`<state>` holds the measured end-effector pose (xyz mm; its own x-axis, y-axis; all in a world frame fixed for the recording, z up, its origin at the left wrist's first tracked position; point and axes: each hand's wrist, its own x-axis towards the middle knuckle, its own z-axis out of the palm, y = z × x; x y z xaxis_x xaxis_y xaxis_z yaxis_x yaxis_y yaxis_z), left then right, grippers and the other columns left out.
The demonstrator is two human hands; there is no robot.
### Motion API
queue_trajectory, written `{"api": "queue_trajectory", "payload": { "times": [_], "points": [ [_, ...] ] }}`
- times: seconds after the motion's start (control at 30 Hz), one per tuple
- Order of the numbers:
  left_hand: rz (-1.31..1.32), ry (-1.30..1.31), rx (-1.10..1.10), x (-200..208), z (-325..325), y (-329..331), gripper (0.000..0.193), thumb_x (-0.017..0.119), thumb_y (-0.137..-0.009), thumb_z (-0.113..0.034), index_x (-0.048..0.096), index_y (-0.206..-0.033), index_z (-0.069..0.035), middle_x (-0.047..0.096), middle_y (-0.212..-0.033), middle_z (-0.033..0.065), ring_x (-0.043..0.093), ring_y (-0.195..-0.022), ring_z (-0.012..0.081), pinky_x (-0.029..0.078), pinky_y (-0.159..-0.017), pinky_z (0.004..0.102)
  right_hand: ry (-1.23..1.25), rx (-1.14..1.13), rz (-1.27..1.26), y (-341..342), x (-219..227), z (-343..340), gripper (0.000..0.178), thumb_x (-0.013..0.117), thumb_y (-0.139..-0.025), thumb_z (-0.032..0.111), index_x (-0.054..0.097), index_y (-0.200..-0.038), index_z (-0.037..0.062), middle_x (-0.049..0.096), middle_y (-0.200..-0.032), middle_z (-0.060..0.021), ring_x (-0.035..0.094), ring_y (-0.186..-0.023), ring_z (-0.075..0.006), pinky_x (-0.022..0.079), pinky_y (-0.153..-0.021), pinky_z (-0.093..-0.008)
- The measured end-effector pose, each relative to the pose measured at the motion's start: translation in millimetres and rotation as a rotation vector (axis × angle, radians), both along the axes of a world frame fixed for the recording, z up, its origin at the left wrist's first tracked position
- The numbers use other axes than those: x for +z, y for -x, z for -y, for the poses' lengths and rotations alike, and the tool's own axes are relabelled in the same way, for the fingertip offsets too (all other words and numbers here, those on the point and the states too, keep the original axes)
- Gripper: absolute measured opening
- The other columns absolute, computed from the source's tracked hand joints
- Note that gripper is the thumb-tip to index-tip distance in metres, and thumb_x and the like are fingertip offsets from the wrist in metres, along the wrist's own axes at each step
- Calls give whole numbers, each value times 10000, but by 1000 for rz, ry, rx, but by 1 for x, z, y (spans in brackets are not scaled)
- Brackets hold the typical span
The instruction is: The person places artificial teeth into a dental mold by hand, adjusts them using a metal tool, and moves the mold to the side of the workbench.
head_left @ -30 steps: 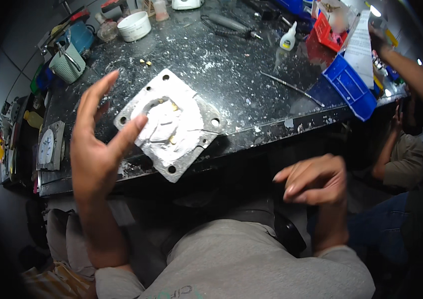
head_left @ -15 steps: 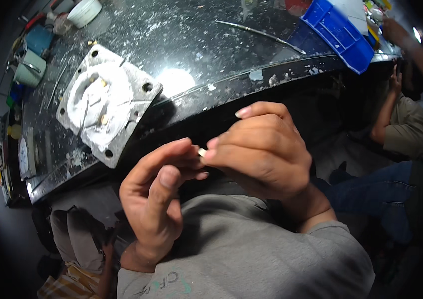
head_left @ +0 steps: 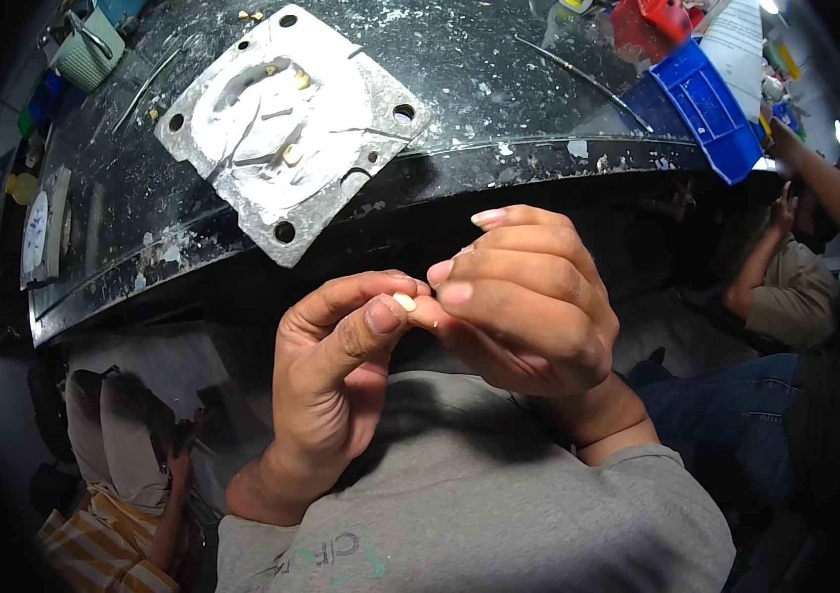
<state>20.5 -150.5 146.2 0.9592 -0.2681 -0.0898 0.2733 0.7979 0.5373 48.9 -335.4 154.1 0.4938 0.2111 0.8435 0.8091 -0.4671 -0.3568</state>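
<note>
A small ivory artificial tooth (head_left: 404, 301) sits between the thumb and fingertips of my left hand (head_left: 336, 361), which is closed on it. My right hand (head_left: 529, 301) meets it from the other side, its fingers curled and one tip pressed against the tooth. Both hands are over my lap, in front of the bench edge. Beyond them lies a square metal denture flask half (head_left: 286, 232), with holes at its corners. White plaster (head_left: 326, 114) fills its middle, and a few yellowish pieces (head_left: 291, 154) show in the plaster.
A thin metal tool (head_left: 583, 81) and a blue plastic tray (head_left: 707, 109) lie on the speckled black bench (head_left: 479, 128). At the left stand a pale green basket (head_left: 88, 54) and another round plaster mould (head_left: 39, 232). Other people sit on both sides.
My left hand has moved right and closed its thumb and fingers on the tooth that my right fingertips were pinching. The flask appears farther right and higher because the view shifted.
</note>
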Motion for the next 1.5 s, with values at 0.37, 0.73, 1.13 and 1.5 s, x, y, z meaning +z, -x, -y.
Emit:
{"api": "queue_trajectory", "payload": {
  "times": [0.37, 0.73, 1.13, 1.5],
  "points": [
    [97, -73, 44, -2, -5, 2, 184, 741, -984, -6, 783, -1160, 29, 763, -1173, 175, 724, -1118, 219, 552, -1050, 349, 71, -31, 39, 5, 2, -5, 302, 920, -838, 142, 791, -1099, 221, 584, -1001, 66, 606, -953, -119, 580, -969, -371],
    [101, -129, 88, -1, 0, 2, 152, 756, -968, -9, 781, -1113, 30, 762, -1152, 179, 718, -1124, 226, 548, -1045, 352, 111, -59, 65, 3, -1, 1, 297, 919, -836, 148, 805, -1095, 237, 602, -1014, 82, 622, -953, -105, 559, -992, -354],
    [25, -199, 48, 1, 4, -3, 124, 775, -919, 53, 787, -1037, 19, 770, -1075, 160, 741, -1013, 214, 566, -990, 347, 141, -65, 68, -1, -8, 11, 258, 915, -820, 148, 766, -1014, 230, 626, -972, 97, 639, -941, -92, 525, -1054, -396],
    [-50, -80, 26, -9, 3, -4, 174, 786, -940, -26, 788, -1102, 36, 792, -1071, 163, 734, -1039, 219, 558, -998, 358, 58, 57, -28, -4, 2, 17, 186, 853, -865, 188, 691, -795, 129, 595, -761, 40, 605, -724, -127, 547, -883, -373]
  ]
}}
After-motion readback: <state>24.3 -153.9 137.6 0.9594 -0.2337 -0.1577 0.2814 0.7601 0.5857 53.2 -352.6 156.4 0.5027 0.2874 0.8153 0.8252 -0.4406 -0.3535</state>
